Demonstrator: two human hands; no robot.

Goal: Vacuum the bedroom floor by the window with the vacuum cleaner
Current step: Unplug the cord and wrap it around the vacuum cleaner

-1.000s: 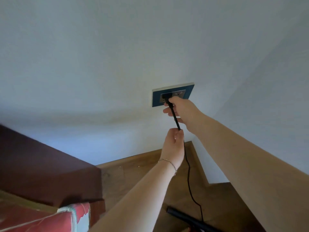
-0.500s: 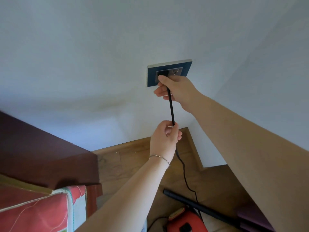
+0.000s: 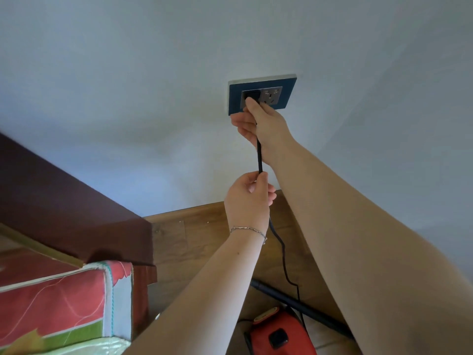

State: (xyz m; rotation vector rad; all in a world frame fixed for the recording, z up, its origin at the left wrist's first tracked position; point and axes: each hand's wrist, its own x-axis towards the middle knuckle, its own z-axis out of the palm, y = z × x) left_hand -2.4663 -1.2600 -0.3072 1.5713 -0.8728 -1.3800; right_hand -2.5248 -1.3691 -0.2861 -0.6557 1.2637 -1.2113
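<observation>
White wall above wooden floor; dark wood bed frame and red patterned mattress at left. Red vacuum cleaner sits on the floor at bottom edge, below the arms, its black tube lying just beyond it. Right hand up at the blue socket plate, fingers curled round the black plug seated in the left outlet; left hand, below it, pinches the black cord between thumb and fingers, cord running taut between the hands, then slack toward the vacuum; thin bracelet on left wrist.
</observation>
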